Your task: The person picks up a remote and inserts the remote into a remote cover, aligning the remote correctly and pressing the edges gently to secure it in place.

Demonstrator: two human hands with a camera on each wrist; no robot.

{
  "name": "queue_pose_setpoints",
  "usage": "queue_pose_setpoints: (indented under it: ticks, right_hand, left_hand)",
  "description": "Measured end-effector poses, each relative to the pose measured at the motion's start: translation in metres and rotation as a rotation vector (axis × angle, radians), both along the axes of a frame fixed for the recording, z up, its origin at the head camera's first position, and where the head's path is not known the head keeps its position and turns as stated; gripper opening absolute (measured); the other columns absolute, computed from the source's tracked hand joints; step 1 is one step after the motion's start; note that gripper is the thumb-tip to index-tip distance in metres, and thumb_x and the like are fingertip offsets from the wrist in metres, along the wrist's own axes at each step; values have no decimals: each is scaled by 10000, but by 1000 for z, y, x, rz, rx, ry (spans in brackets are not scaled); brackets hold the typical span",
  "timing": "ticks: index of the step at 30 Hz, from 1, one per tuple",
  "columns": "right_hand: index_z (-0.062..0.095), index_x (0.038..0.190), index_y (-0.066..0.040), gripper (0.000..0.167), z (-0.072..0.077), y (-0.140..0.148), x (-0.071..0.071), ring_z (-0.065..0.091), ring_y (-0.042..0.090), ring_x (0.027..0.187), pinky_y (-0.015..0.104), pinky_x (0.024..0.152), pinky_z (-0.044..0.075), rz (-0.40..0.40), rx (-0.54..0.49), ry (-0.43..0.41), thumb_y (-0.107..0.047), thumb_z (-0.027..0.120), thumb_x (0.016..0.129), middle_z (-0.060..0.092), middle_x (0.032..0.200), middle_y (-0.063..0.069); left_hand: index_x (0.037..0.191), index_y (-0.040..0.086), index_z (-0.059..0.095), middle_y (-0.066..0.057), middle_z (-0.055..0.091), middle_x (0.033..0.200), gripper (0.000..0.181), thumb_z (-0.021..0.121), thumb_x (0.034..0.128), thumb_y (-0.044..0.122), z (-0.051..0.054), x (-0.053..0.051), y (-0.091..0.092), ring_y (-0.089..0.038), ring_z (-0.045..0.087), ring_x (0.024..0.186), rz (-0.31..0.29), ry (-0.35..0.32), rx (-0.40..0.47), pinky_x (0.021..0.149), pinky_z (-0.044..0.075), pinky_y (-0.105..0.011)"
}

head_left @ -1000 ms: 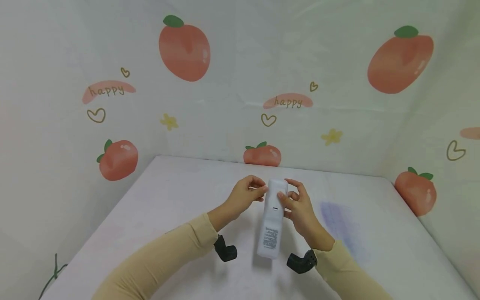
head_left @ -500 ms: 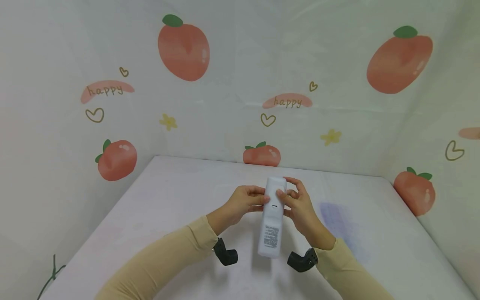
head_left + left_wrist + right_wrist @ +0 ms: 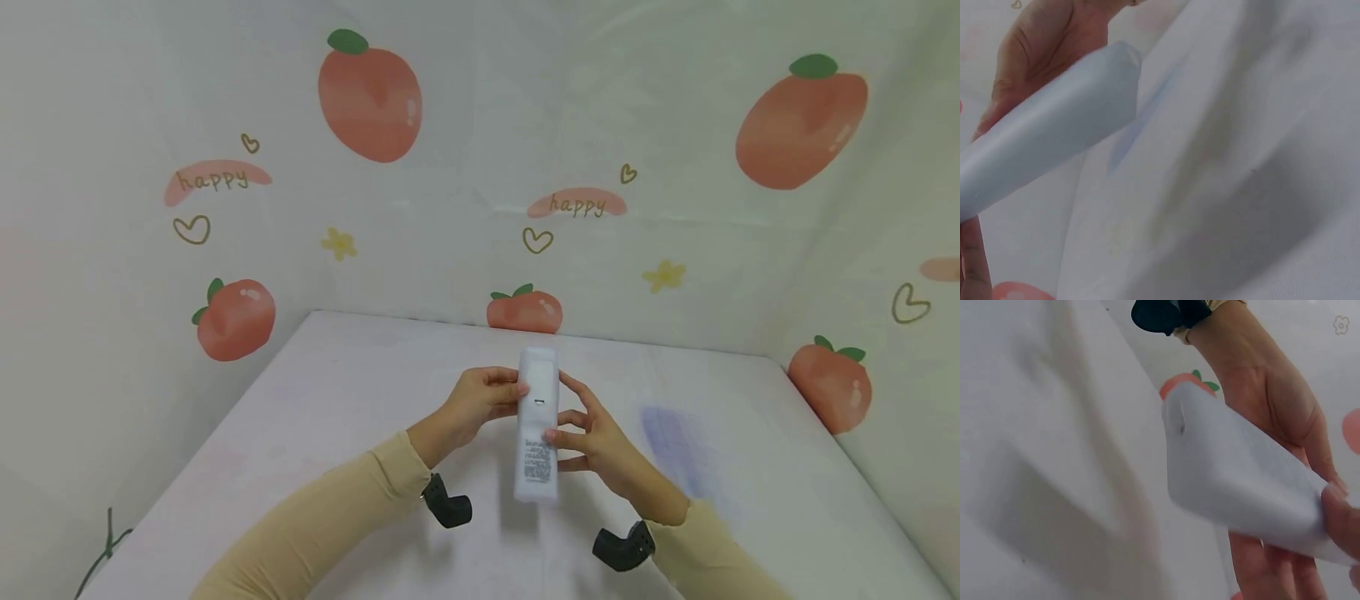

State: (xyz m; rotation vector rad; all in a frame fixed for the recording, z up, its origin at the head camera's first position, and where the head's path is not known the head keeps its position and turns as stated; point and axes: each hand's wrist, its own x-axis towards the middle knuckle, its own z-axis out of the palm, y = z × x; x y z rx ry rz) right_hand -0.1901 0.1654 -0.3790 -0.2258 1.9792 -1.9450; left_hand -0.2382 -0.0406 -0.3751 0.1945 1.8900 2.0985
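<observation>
A white remote control (image 3: 536, 417) is held up off the table, its back towards the head camera. A small latch and a printed label show on that back. My left hand (image 3: 478, 402) pinches its upper left side, thumb on the back. Lower on the opposite side, my right hand (image 3: 602, 448) grips it with the thumb over the label's edge and the fingers spread along the side. In the left wrist view one end of the remote control (image 3: 1079, 103) juts past the right hand (image 3: 1044, 47). The right wrist view shows the remote control (image 3: 1229, 469) beside the left hand (image 3: 1279, 403).
The white table (image 3: 360, 367) carries a bluish-purple smudge (image 3: 675, 437). Behind it hangs a pale fruit-patterned cloth (image 3: 465, 125). Black wrist cameras (image 3: 448, 504) hang below the cuffs. A green string (image 3: 109, 537) is at the lower left.
My left hand has gone from beside the remote control's top to pinching its side. My right hand has slid down from the upper part to the label. The remote control has shifted slightly left and up.
</observation>
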Motion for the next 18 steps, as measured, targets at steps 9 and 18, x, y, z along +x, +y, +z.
queue_pose_setpoints:
  ticks: [9,18]
  right_hand:
    - [130,1547,-243,905,-5,-3,-1,645,192,903,495,781,572,-103,-11,32,-28,690,868,563,1037,44]
    - [220,1505,-173,633,-1,-5,-1,553,254,1002,461,871,551,-114,119,2,-241,573,984,467,1175,185]
  left_hand:
    - [1157,-58,623,-145,684,1084,346,706,889,144,-6,7,1,-240,703,923,-53,-28,-74,846,568,-393]
    - [1111,-48,656,-151,687,1056,319,751,839,90,-2,8,1,-188,685,874,-17,141,-158,798,583,-372]
